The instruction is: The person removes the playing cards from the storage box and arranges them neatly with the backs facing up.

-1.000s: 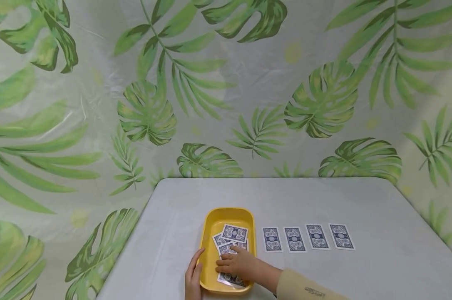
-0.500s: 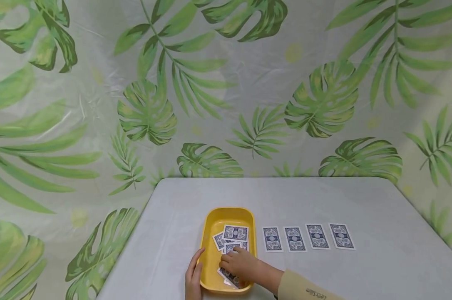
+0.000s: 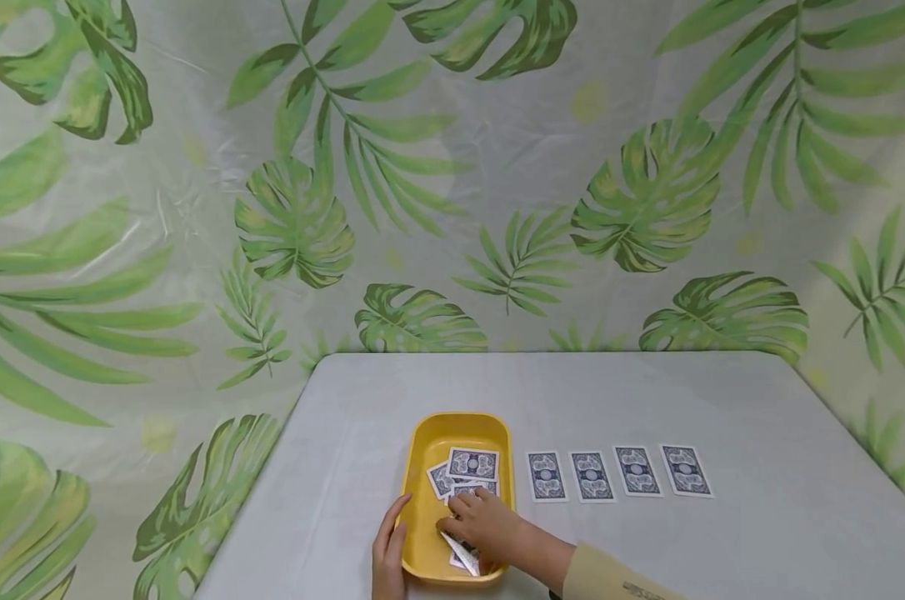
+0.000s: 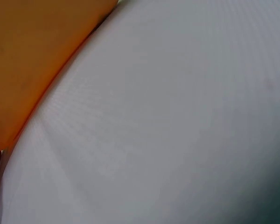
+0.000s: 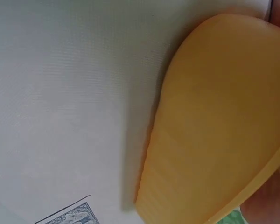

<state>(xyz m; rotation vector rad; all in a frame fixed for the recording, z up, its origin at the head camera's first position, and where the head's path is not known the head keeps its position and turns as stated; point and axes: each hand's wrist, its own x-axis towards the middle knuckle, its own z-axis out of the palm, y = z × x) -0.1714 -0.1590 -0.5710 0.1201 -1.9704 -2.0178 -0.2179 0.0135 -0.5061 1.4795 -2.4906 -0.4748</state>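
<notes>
In the head view a yellow tray stands on the table, with several blue-backed playing cards lying loosely overlapped in it. My left hand rests against the tray's left side, its fingers extended along the wall near the rim. Over the tray's front right part, my right hand pinches a playing card, which stands tilted with its pale face partly showing. The hand hides part of that card and the cards beneath. Both wrist views show mainly the outer wall of the tray; the held card is out of their sight.
Right of the tray, several face-down cards lie in a row on the white table, spaced apart. A leaf-patterned sheet hangs behind the table's far edge. The right sleeve crosses the table's front.
My right hand has drawn its fingers together and lifted a card's edge, so the card tilts up from the others. My left hand and the tray stay in place.
</notes>
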